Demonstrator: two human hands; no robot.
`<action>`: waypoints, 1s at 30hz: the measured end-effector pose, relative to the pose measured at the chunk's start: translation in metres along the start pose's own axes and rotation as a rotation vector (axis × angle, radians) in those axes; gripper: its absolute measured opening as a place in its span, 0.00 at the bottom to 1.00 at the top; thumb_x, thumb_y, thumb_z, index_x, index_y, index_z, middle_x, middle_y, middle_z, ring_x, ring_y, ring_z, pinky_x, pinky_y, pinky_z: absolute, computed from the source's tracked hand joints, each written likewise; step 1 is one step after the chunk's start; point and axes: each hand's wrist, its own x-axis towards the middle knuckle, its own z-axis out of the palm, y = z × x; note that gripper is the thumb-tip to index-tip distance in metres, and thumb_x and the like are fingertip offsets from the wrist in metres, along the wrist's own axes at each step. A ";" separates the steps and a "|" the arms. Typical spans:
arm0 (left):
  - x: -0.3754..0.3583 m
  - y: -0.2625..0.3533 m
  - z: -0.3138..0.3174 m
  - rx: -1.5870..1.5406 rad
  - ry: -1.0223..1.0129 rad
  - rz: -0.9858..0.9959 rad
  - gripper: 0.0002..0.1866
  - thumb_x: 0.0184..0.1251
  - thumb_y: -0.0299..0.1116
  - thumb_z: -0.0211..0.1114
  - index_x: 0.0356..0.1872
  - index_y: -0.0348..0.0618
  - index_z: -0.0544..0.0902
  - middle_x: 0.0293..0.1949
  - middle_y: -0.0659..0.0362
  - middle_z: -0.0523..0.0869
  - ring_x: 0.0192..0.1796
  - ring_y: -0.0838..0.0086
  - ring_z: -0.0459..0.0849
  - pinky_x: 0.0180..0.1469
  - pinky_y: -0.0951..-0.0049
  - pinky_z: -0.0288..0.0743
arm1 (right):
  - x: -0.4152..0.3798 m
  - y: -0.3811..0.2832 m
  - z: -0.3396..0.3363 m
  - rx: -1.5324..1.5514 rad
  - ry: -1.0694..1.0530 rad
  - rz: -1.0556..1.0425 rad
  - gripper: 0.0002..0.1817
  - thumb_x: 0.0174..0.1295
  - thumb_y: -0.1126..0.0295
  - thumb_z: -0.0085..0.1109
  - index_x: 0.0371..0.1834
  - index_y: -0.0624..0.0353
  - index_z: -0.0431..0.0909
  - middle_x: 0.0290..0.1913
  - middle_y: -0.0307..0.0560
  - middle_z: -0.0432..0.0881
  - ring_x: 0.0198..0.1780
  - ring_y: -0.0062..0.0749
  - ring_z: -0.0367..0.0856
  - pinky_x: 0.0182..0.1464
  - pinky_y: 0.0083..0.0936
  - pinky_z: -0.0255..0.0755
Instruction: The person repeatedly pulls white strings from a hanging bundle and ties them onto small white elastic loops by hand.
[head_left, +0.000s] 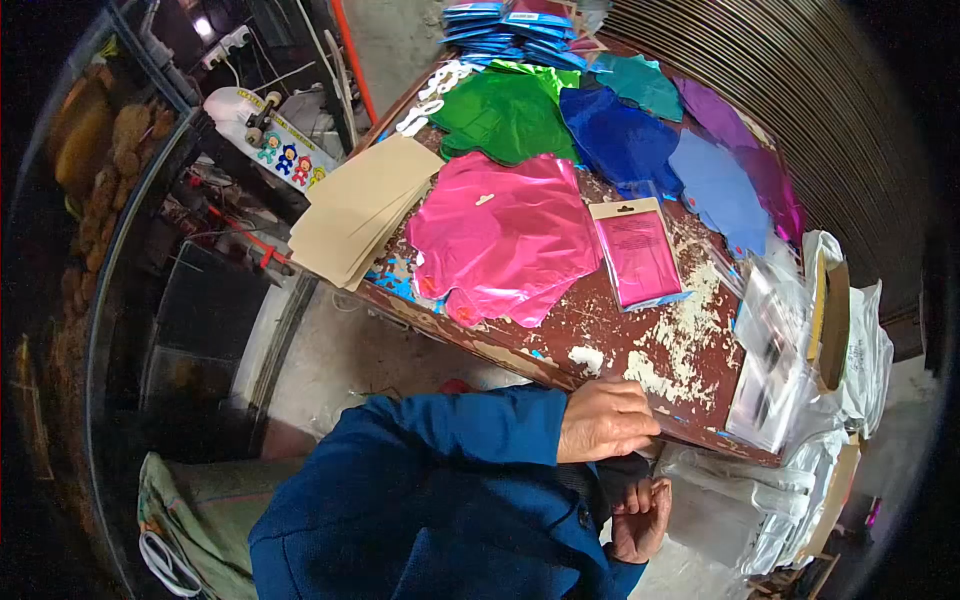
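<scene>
My left hand [610,420] rests at the near edge of the worn red-brown table [480,345], its fingers curled together and nothing visible in them. Lower down, close to my body, my right hand [641,518] has its fingers bent inward, with no object showing. Beyond my left hand lies a packaged pink foil item [640,255] in a clear bag with a tan header card. To its left spreads a stack of shiny pink foil sheets [505,235]. Tan cards [362,205] overlap at the table's left corner.
Green [505,110], dark blue [622,135], light blue [715,190] and purple foil stacks [770,190] lie farther back. Blue packets [512,38] are piled at the far end. Clear plastic bags [770,350] lie at the right edge, beside a box [830,320].
</scene>
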 end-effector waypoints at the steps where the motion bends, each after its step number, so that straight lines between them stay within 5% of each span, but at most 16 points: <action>1: 0.000 -0.001 -0.002 0.008 -0.006 -0.006 0.11 0.51 0.24 0.66 0.38 0.39 0.80 0.34 0.57 0.80 0.37 0.65 0.77 0.41 0.69 0.71 | 0.000 0.000 0.000 -0.005 -0.003 0.000 0.05 0.67 0.66 0.50 0.37 0.52 0.68 0.21 0.33 0.59 0.22 0.19 0.59 0.24 0.16 0.59; 30: -0.007 -0.013 -0.006 0.051 -0.034 -0.064 0.11 0.52 0.24 0.65 0.39 0.41 0.79 0.35 0.59 0.80 0.38 0.65 0.77 0.42 0.68 0.70 | 0.001 0.006 -0.004 0.010 0.048 0.061 0.05 0.67 0.66 0.49 0.35 0.53 0.68 0.20 0.34 0.60 0.22 0.19 0.58 0.25 0.18 0.59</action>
